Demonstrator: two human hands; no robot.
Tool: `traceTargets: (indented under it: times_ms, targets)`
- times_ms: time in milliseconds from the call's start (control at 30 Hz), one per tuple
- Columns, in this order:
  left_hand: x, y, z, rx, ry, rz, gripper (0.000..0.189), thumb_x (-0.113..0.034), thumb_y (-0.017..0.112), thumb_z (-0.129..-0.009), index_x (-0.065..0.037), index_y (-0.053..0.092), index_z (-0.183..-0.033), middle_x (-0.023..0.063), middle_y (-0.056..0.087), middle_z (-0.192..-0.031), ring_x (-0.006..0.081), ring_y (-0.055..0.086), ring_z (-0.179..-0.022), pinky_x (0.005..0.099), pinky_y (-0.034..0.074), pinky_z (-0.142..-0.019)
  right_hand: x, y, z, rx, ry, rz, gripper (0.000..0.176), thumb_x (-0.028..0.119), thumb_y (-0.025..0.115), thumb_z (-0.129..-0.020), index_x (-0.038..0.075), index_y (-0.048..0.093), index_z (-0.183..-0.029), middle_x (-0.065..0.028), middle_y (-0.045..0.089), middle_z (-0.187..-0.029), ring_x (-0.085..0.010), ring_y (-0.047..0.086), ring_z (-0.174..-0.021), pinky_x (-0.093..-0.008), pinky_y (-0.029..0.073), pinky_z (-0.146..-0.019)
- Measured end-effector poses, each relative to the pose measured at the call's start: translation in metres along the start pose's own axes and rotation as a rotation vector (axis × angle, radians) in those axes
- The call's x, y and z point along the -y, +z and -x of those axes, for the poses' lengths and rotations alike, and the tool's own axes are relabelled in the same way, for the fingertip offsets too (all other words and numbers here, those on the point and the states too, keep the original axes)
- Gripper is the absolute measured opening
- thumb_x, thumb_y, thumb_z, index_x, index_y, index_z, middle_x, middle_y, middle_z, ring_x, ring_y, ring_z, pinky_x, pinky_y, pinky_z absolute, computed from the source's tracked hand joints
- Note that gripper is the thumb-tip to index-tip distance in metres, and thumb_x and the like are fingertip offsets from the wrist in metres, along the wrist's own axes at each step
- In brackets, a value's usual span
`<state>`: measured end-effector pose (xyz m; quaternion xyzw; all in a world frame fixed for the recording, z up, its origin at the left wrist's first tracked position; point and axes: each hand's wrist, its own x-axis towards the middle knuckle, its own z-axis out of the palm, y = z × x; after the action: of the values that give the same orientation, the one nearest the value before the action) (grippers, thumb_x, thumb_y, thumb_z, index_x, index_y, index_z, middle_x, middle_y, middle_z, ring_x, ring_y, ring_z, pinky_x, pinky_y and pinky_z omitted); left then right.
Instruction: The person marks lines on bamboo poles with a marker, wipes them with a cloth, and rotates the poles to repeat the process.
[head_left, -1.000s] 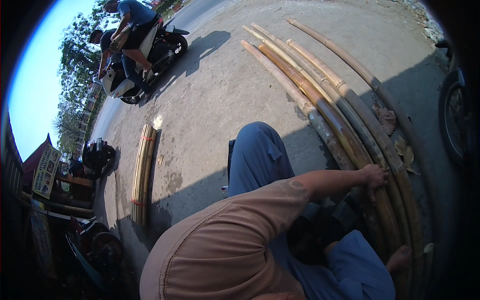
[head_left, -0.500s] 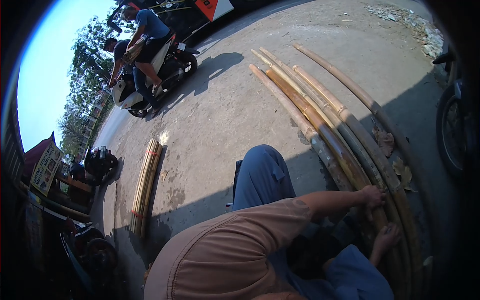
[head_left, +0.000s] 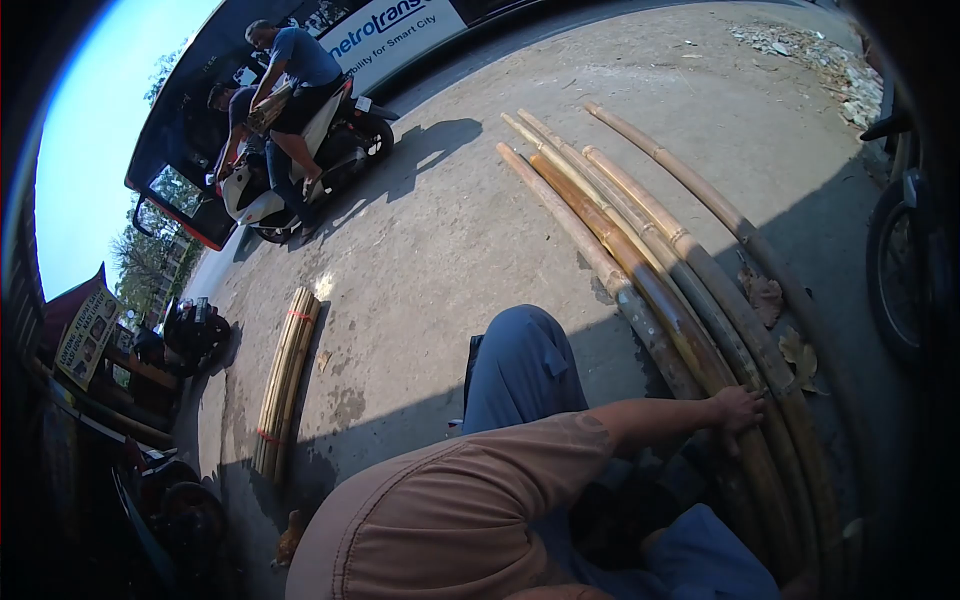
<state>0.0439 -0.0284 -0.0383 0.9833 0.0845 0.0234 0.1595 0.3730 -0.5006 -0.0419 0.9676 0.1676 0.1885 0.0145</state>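
My left hand clasps partway around a glossy bamboo pole, seemingly steadying it beside other poles on the ground, while I cannot tell what my shadowed right hand holds.

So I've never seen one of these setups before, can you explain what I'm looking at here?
There is no robot here, just a person working with bare hands. The view comes from a single camera worn on their head, tilted down, so you see their own tan shirt and blue trousers. Several long bamboo poles lie roughly side by side on the ground. The left hand rests over them, though how firmly it grips is hard to tell. The right hand can't be made out. Further off lies a bundle of thin sticks with red ties, and beyond it two people sit on a motorbike.
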Motion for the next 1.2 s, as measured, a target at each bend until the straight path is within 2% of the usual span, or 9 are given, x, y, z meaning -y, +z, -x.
traceTargets:
  times_ms: [300, 467, 533, 700, 767, 867, 1033, 1133, 1200]
  targets:
    - [0.001, 0.009, -0.006, -0.030, 0.023, -0.047, 0.100, -0.075, 0.084, -0.050, -0.007, 0.069, -0.122, 0.0158, 0.063, -0.123, 0.0352, 0.060, -0.120, 0.0492, 0.050, -0.102, 0.330, -0.095, 0.101, 0.103, -0.588, -0.609, 0.024, 0.022, 0.060, -0.096, 0.008, 0.064, -0.115, -0.0154, 0.068, -0.115, -0.0416, 0.064, -0.110, -0.0594, 0.046, -0.106]
    - [-0.004, 0.017, 0.005, -0.058, -0.002, -0.042, 0.103, -0.069, 0.087, -0.057, -0.006, 0.061, -0.133, 0.0187, 0.060, -0.130, 0.0375, 0.056, -0.127, 0.0534, 0.043, -0.109, 0.255, -0.090, 0.069, 0.265, -0.335, -0.368, 0.029, 0.030, 0.059, -0.101, 0.012, 0.066, -0.123, -0.0120, 0.070, -0.123, -0.0339, 0.066, -0.120, -0.0571, 0.045, -0.110]
    - [-0.002, 0.015, 0.012, -0.101, 0.010, -0.060, 0.098, -0.067, 0.086, -0.059, -0.006, 0.061, -0.131, 0.0189, 0.060, -0.129, 0.0381, 0.055, -0.129, 0.0548, 0.041, -0.111, 0.130, 0.057, 0.030, 0.170, -0.164, -0.291, 0.036, 0.039, 0.059, -0.104, 0.009, 0.072, -0.118, -0.0156, 0.076, -0.120, -0.0389, 0.071, -0.111, -0.0534, 0.055, -0.096]
    - [-0.018, 0.010, 0.019, -0.128, -0.001, -0.072, 0.096, -0.070, 0.083, -0.063, -0.005, 0.061, -0.129, 0.0198, 0.058, -0.126, 0.0373, 0.054, -0.123, 0.0537, 0.039, -0.108, 0.013, -0.052, 0.017, -0.102, 0.025, 0.038, 0.043, 0.045, 0.063, -0.095, 0.007, 0.075, -0.110, -0.0188, 0.073, -0.112, -0.0448, 0.066, -0.107, -0.0668, 0.041, -0.096]
    - [-0.024, 0.006, 0.016, -0.136, -0.015, -0.093, 0.099, -0.075, 0.083, -0.059, -0.005, 0.062, -0.125, 0.0176, 0.058, -0.124, 0.0351, 0.054, -0.121, 0.0516, 0.040, -0.105, 0.001, 0.031, -0.010, 0.106, 0.066, 0.041, 0.042, 0.044, 0.061, -0.099, 0.007, 0.074, -0.115, -0.0186, 0.075, -0.114, -0.0431, 0.069, -0.107, -0.0606, 0.049, -0.094]
    - [-0.027, -0.006, 0.017, -0.061, -0.036, -0.077, 0.103, -0.077, 0.085, -0.053, -0.005, 0.062, -0.124, 0.0163, 0.058, -0.125, 0.0340, 0.052, -0.123, 0.0500, 0.041, -0.104, 0.095, 0.026, 0.000, 0.161, -0.061, -0.061, 0.027, 0.030, 0.064, -0.096, 0.005, 0.071, -0.104, -0.0212, 0.076, -0.103, -0.0414, 0.072, -0.097, -0.0521, 0.056, -0.080]
    - [-0.030, -0.019, 0.023, -0.130, 0.018, -0.121, 0.097, -0.065, 0.087, -0.055, -0.005, 0.061, -0.128, 0.0169, 0.057, -0.129, 0.0354, 0.050, -0.131, 0.0494, 0.041, -0.107, 0.331, -0.116, 0.092, 0.251, -0.422, -0.625, 0.018, 0.019, 0.062, -0.093, 0.010, 0.063, -0.108, -0.0139, 0.066, -0.113, -0.0373, 0.064, -0.115, -0.0649, 0.036, -0.121]
    - [-0.024, -0.014, 0.024, -0.103, 0.048, -0.190, 0.068, -0.041, 0.077, -0.078, -0.005, 0.057, -0.132, 0.0167, 0.057, -0.131, 0.0357, 0.050, -0.136, 0.0457, 0.041, -0.110, 0.347, -0.118, 0.103, 0.036, -0.469, -0.676, 0.016, 0.019, 0.062, -0.093, 0.011, 0.064, -0.106, -0.0145, 0.065, -0.112, -0.0362, 0.063, -0.117, -0.0638, 0.034, -0.123]
    - [-0.010, 0.002, 0.021, -0.137, 0.075, -0.203, 0.083, -0.054, 0.080, -0.074, -0.006, 0.056, -0.137, 0.0160, 0.056, -0.132, 0.0356, 0.048, -0.139, 0.0461, 0.041, -0.111, 0.311, -0.114, 0.095, 0.160, -0.369, -0.626, 0.015, 0.020, 0.062, -0.093, 0.012, 0.065, -0.106, -0.0138, 0.066, -0.110, -0.0361, 0.063, -0.117, -0.0636, 0.033, -0.124]
